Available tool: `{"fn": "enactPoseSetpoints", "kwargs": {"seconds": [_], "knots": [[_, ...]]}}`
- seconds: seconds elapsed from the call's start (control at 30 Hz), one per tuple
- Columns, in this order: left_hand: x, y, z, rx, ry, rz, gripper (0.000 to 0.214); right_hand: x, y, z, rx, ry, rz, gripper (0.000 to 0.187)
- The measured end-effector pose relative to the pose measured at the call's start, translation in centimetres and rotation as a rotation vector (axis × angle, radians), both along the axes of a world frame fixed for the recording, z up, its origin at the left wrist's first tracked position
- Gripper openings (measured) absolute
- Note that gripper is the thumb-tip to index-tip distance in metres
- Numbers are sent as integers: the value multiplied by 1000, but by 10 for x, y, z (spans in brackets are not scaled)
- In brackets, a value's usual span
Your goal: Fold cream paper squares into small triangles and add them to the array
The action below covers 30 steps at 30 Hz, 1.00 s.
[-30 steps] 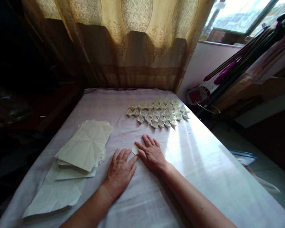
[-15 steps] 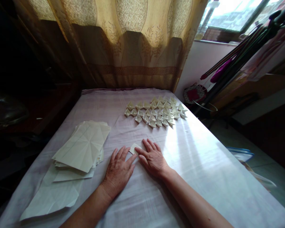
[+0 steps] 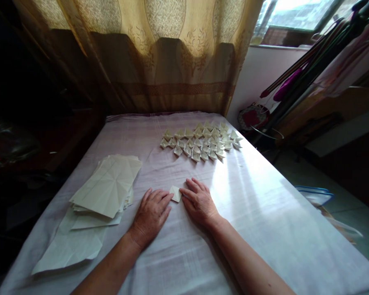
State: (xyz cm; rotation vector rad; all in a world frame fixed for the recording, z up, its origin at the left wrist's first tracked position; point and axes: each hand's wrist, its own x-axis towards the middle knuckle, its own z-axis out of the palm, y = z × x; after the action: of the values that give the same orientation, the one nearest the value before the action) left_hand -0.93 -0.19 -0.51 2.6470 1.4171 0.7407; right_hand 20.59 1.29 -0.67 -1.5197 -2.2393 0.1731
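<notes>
A small folded piece of cream paper point(image 3: 175, 193) lies on the white cloth between my two hands. My left hand point(image 3: 150, 214) rests flat on the cloth, fingers stretched out, its fingertips touching the paper's left edge. My right hand point(image 3: 198, 200) also lies flat with fingers spread, its index fingertip at the paper's right edge. Neither hand grips anything. Further back, several small folded paper pieces point(image 3: 203, 144) sit in rows.
A stack of large creased cream sheets point(image 3: 106, 189) lies left of my left hand, over a bigger sheet point(image 3: 69, 248). The cloth-covered table point(image 3: 264, 213) ends at a curtain point(image 3: 160, 57) behind. Rods, hangers and clutter point(image 3: 295, 78) stand off the right edge.
My hands have drawn slightly apart, uncovering more of the small folded paper, which now lies squarer between the fingertips. The view has shifted a little.
</notes>
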Motion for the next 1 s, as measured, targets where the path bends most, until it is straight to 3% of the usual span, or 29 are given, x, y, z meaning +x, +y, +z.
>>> {"fn": "enactPoseSetpoints", "kwargs": {"seconds": [0.27,0.6,1.0], "knots": [[4,22,11,26,8,-42,20,-1,5,2,-7,41,63,29],[5,26,14,-104,-86,-70,17,1,12,6,14,55,160,23],[10,26,15,-121,-130,13,22,0,14,2,-11,121,85,15]]}}
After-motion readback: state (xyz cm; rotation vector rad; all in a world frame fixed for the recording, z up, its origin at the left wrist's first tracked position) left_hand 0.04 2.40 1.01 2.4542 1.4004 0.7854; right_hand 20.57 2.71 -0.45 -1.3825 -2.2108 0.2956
